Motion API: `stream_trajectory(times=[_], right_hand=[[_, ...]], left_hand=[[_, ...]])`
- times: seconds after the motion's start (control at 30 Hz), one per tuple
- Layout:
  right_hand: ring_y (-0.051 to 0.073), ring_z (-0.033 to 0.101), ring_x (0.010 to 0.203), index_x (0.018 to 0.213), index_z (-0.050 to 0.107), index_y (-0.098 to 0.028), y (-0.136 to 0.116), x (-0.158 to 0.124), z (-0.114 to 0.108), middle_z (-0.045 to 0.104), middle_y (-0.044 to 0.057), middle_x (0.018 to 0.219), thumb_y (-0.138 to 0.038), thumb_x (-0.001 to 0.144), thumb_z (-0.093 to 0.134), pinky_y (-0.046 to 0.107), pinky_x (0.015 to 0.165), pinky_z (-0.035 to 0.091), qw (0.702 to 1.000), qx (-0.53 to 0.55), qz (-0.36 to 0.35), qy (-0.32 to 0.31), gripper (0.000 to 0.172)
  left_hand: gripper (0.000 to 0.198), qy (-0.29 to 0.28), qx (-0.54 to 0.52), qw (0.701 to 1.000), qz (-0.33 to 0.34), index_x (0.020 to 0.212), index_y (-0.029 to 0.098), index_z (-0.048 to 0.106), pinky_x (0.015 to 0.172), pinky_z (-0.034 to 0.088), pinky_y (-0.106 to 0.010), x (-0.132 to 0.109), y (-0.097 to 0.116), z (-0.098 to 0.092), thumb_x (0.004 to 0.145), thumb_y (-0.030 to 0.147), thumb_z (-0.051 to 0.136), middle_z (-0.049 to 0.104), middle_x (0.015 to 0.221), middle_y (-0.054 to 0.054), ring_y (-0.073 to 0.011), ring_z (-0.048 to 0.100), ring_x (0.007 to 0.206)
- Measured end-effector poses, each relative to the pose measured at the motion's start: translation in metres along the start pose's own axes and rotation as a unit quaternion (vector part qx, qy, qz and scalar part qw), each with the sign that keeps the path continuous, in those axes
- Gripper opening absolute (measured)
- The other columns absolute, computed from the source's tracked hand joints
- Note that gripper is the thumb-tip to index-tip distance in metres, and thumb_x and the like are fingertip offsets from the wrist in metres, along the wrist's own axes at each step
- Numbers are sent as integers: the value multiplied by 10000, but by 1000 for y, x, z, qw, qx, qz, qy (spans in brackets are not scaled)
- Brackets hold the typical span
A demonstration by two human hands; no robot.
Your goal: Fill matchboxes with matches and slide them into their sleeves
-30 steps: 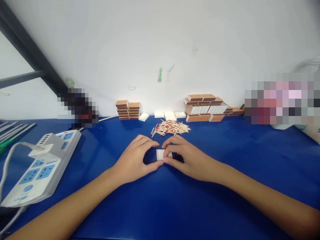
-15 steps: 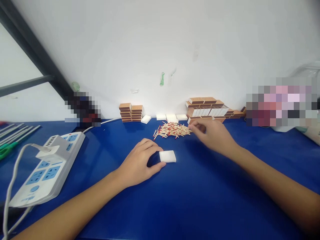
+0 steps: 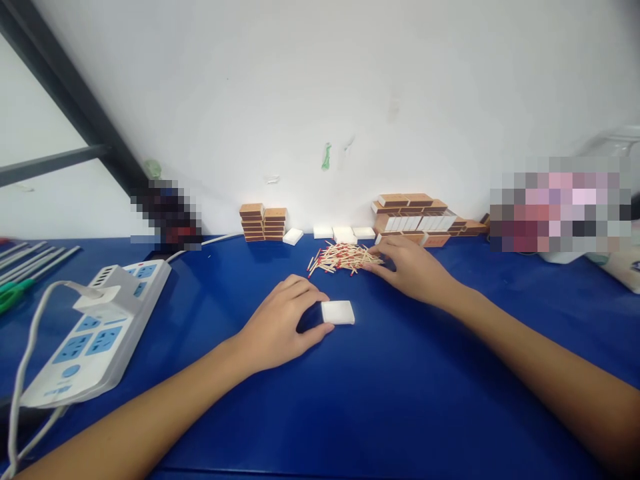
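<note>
My left hand (image 3: 287, 323) rests on the blue table and holds a small white matchbox tray (image 3: 339, 312) by its left end, between thumb and fingers. At the right edge of a loose pile of red-tipped matches (image 3: 343, 257) is my right hand (image 3: 410, 270), its thumb and fingers around a few match ends. Whether it grips any of them is too small to tell. Behind the pile, several white trays (image 3: 344, 235) lie by the wall, and another white tray (image 3: 293, 237) lies to their left.
Stacked matchboxes (image 3: 263, 223) stand at the back left of the pile, and a larger matchbox stack (image 3: 417, 217) at the back right. A white power strip (image 3: 100, 340) with a cable lies on the left, near green-handled scissors (image 3: 15, 297). Plastic bags are at the far right.
My right hand has moved slightly left and its thumb and fingertips now reach into the right edge of the match pile. My left hand keeps its hold on the white tray.
</note>
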State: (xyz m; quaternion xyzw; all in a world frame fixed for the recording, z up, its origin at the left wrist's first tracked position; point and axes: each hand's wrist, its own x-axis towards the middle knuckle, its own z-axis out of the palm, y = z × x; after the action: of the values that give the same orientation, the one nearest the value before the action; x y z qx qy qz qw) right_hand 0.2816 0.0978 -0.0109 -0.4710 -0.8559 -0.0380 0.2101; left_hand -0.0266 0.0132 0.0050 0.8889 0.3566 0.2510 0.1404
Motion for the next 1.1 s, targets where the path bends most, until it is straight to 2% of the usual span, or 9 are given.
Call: stream_trajectory(times=[0.17, 0.3, 0.4, 0.5, 0.7, 0.83, 1.1], right_hand=[[295, 673, 962, 1010, 737, -205, 0, 0, -7, 723, 128, 1020, -582, 1004, 589, 446, 841, 535, 1000, 18, 2, -8, 405], [306, 683, 986, 1101, 762, -187, 3, -2, -6, 732, 151, 1059, -500, 1021, 564, 450, 831, 547, 1000, 13, -4, -13, 379], [304, 691, 996, 1095, 770, -188, 5, -2, -4, 744, 145, 1046, -433, 1035, 539, 451, 848, 551, 1000, 9, -14, -15, 341], [302, 684, 1008, 1033, 769, -192, 4, -2, -7, 741, 143, 1025, -391, 1048, 517, 438, 851, 542, 999, -20, -44, -18, 321], [265, 668, 880, 895, 718, -194, -1, -4, -16, 702, 121, 936, -297, 1031, 508, 375, 717, 505, 994, -77, -74, -38, 270], [267, 669, 900, 896, 701, -195, 0, -5, -17, 706, 130, 966, -283, 1019, 512, 373, 713, 508, 991, -95, -87, -37, 243], [261, 680, 898, 931, 723, -203, 7, -4, -21, 717, 126, 989, -317, 1047, 501, 377, 722, 516, 993, -65, -97, -37, 275]], left_hand=[[284, -3, -1, 1000, 4, 1200, 215, 686, 1012, 509, -460, -1, -1, -1, 948, 327, 752, 701, 1149, -69, -262, 598, 1131], [287, -3, 1, 1000, 3, 1199, 214, 688, 1007, 511, -465, -1, 0, 0, 944, 327, 753, 700, 1152, -69, -264, 601, 1131], [282, -2, -1, 1000, 2, 1193, 215, 689, 1002, 515, -466, 0, 0, 0, 947, 336, 750, 701, 1151, -70, -264, 603, 1125], [286, 1, -4, 1000, 5, 1197, 218, 688, 1013, 515, -472, 0, 0, 0, 945, 337, 753, 703, 1149, -72, -264, 606, 1119], [288, 0, -5, 1000, 7, 1209, 218, 687, 1026, 515, -476, 0, 0, 0, 949, 327, 746, 704, 1151, -77, -268, 611, 1121], [291, -1, -5, 1000, 9, 1213, 225, 685, 1029, 516, -490, 0, -1, 0, 950, 336, 744, 708, 1150, -78, -275, 616, 1118], [286, -3, -9, 1000, 7, 1211, 221, 688, 1029, 515, -479, 0, 0, -1, 956, 341, 738, 708, 1150, -78, -273, 611, 1126]])
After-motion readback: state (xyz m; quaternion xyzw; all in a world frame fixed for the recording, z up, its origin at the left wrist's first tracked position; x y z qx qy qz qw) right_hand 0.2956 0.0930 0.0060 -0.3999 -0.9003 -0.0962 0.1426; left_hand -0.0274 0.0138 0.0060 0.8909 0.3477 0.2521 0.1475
